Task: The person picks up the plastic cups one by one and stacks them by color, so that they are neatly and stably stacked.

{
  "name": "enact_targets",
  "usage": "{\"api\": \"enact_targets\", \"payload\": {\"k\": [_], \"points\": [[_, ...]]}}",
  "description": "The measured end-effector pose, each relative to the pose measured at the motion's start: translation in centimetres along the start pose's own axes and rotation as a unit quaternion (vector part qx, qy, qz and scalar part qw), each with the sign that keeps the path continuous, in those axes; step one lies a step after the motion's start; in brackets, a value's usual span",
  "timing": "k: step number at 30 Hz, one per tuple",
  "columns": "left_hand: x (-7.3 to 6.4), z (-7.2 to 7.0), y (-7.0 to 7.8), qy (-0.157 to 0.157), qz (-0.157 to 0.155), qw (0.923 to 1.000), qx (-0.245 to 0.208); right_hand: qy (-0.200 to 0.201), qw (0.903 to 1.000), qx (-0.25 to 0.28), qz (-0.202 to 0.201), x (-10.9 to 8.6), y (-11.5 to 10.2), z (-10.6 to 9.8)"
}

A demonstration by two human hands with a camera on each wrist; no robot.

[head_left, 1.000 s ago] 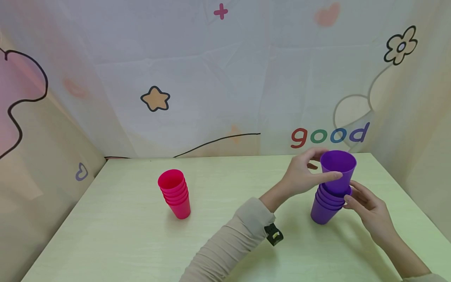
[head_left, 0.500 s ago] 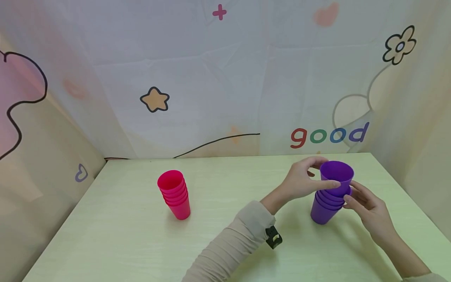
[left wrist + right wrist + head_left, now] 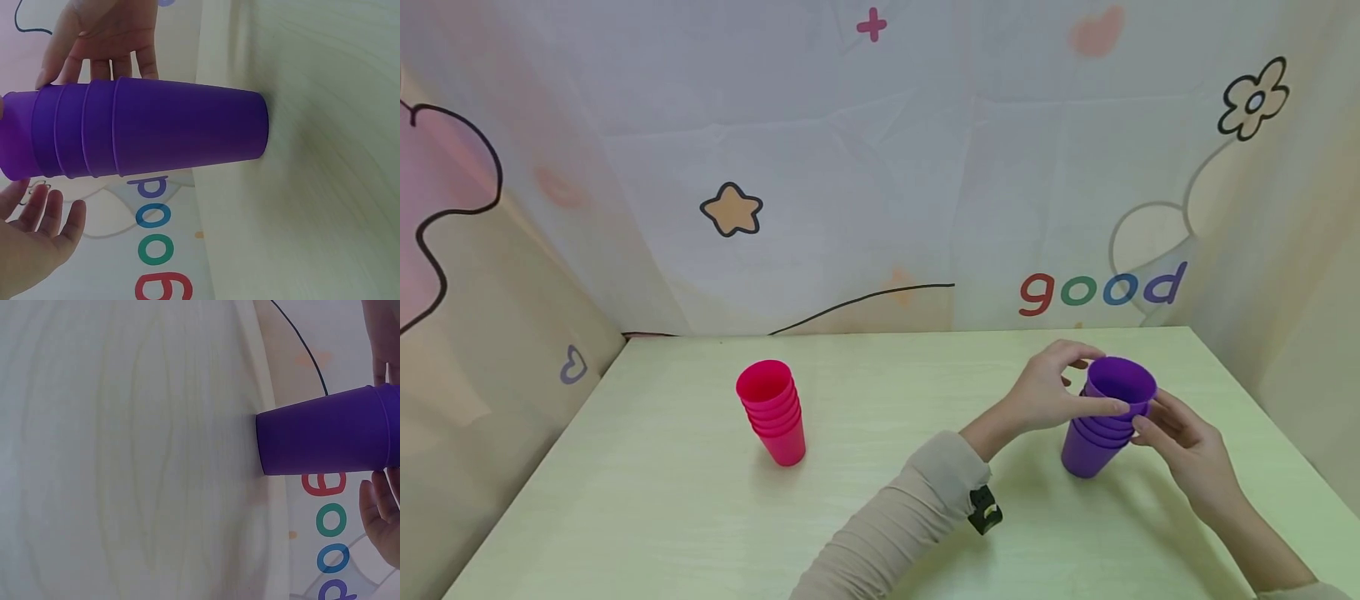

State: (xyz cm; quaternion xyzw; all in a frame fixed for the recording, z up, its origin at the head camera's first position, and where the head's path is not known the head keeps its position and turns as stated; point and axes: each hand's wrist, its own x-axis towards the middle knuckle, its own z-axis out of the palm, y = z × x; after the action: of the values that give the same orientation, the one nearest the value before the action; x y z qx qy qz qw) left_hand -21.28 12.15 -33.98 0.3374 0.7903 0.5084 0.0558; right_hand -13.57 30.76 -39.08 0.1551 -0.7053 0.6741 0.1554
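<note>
On the right side of the table stands a stack of purple cups (image 3: 1086,454), one nested in another. The topmost purple cup (image 3: 1123,385) sits deep in the stack, its rim a little above the others. My left hand (image 3: 1047,393) pinches this cup near its rim, thumb on the near side and fingers at the back. From the right, my right hand (image 3: 1191,454) holds the stack just under the upper rims, thumb in front. In the left wrist view the purple stack (image 3: 187,122) rests with its base on the table, hands on both sides.
A stack of red cups (image 3: 786,442) stands upright on the left of the pale table (image 3: 647,517). Behind the table hangs a printed cloth (image 3: 850,183). A dark strap piece (image 3: 985,510) shows at the left sleeve.
My left hand has lowered the top purple cup into the stack, so less of its wall shows. The right hand and the red cups have stayed in place.
</note>
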Motion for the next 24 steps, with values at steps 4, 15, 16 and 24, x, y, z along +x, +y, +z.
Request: {"api": "enact_targets", "payload": {"k": [4, 15, 16, 24], "points": [[-0.1, 0.0, -0.4, -0.008, 0.004, 0.9999, -0.006, -0.001, 1.0000, -0.008, -0.001, 0.1, -0.1, 0.0], [-0.8, -1.4, -0.6, 0.049, 0.035, 0.9957, -0.071, 0.004, 0.9996, -0.030, -0.002, 0.2, -0.1, -0.1], [-0.9, -1.6, -0.6, 0.053, 0.043, 0.9953, -0.069, 0.003, 0.9996, -0.028, -0.002, 0.2, -0.1, -0.1], [-3.4, -4.3, -1.6, 0.060, 0.069, 0.9955, 0.026, 0.011, 0.9906, -0.135, 0.018, 0.5, -0.5, -0.2]]}}
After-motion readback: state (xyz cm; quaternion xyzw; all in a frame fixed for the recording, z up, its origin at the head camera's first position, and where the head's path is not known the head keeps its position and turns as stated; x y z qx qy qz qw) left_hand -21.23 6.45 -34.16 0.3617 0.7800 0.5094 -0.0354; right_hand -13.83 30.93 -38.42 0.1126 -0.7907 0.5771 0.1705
